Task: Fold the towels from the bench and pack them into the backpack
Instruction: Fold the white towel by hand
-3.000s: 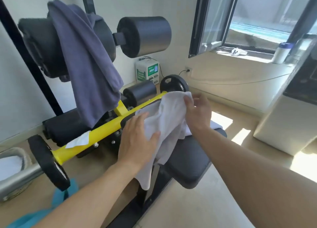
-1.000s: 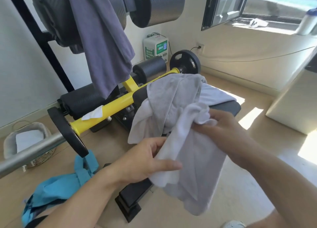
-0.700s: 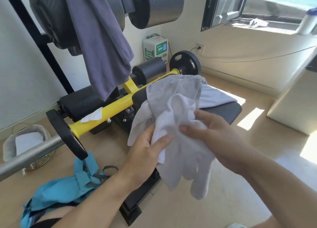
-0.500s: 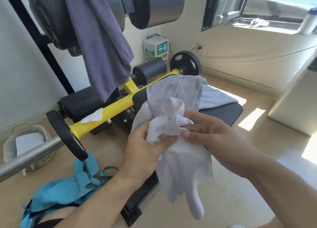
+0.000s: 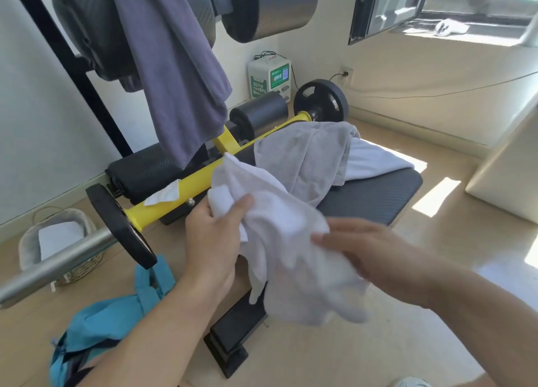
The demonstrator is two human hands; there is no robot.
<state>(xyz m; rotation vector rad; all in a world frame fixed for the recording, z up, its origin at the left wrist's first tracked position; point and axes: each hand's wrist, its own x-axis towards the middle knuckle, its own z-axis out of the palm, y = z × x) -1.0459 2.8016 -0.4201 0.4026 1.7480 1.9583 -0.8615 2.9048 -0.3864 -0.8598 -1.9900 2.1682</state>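
Note:
A white towel point(image 5: 291, 241) hangs crumpled in the air in front of the black bench pad point(image 5: 375, 197). My left hand point(image 5: 212, 238) grips its upper left part, thumb over the cloth. My right hand point(image 5: 369, 258), blurred, lies against the towel's right side with fingers stretched out. A grey towel point(image 5: 305, 156) and a pale white one point(image 5: 372, 159) lie on the bench. A dark purple-grey towel point(image 5: 174, 75) hangs from the upper roller pads. The teal backpack point(image 5: 107, 325) lies on the floor at lower left.
A yellow bar point(image 5: 180, 191) with black weight plates point(image 5: 122, 226) and a steel bar point(image 5: 52, 267) crosses at left. A woven basket point(image 5: 32, 244) stands on the floor. The bench foot point(image 5: 233, 346) sits near me. A white box point(image 5: 509, 183) is on the right.
The white towel came off the bench and was bunched between both hands. My left hand has moved up and left with its corner, and my right hand slid down to the right along the cloth.

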